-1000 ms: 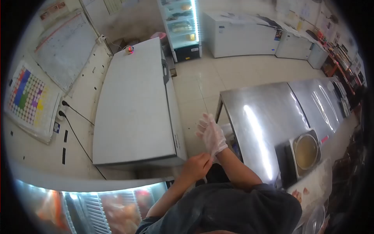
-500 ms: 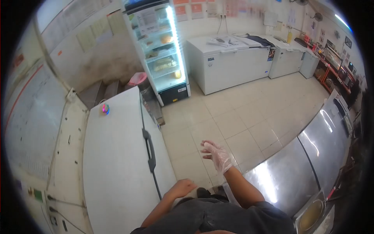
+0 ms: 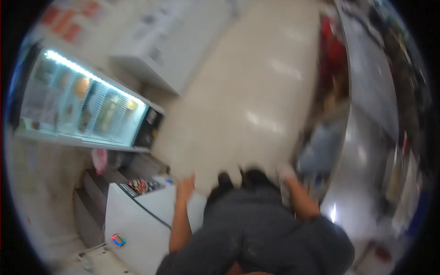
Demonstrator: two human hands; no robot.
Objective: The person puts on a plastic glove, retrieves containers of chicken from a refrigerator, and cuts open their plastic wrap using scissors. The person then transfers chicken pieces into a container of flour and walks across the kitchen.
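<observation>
The head view is blurred by motion. My left hand [image 3: 185,187] is bare and hangs low beside the white chest freezer [image 3: 133,224]; its fingers are smeared. Near the steel counter [image 3: 362,160] hangs my right hand [image 3: 286,174], in a clear plastic glove, with its fingers blurred. No object can be made out in either hand. A small device with coloured lights [image 3: 118,239] lies on the freezer lid.
A lit display fridge [image 3: 91,103] stands at the left, with a pink-lined bin [image 3: 99,159] beside it and grey steps [image 3: 87,215] below. Another white freezer [image 3: 160,41] is at the top. Tiled floor [image 3: 238,101] runs between the freezers and the counter.
The view has swung round and tilted, moving the display fridge to the left and the near freezer to the bottom left. My right hand has dropped from in front of me to my side.
</observation>
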